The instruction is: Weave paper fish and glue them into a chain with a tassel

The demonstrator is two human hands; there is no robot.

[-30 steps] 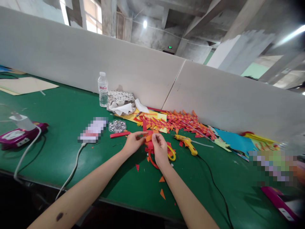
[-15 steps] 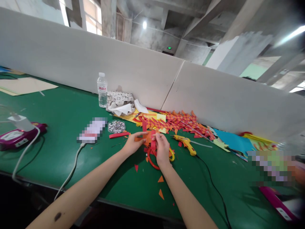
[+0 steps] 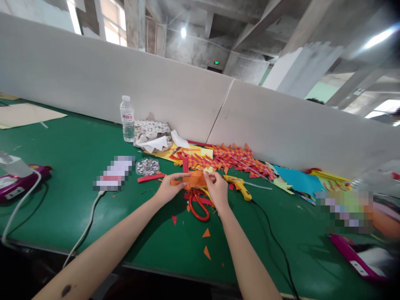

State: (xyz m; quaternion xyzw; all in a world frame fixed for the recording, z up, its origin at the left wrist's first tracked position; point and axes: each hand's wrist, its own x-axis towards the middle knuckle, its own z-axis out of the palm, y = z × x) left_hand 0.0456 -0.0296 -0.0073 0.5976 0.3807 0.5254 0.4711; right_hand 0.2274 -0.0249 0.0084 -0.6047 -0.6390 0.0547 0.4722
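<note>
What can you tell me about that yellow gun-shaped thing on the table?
The yellow glue gun looks like plastic and lies on its side on the green table. A pale translucent stick juts from its back; a black cord trails from its handle. Its tip points toward the right hand; whether they touch, I cannot tell.

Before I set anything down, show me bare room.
Bare tabletop lies between the beige sheet and the water bottle, and, nearly bare, between the black cord of the glue gun and the purple power strip at right. It's crowded around the orange paper and red loop handle, and where woven red-orange pieces line the partition.
</note>
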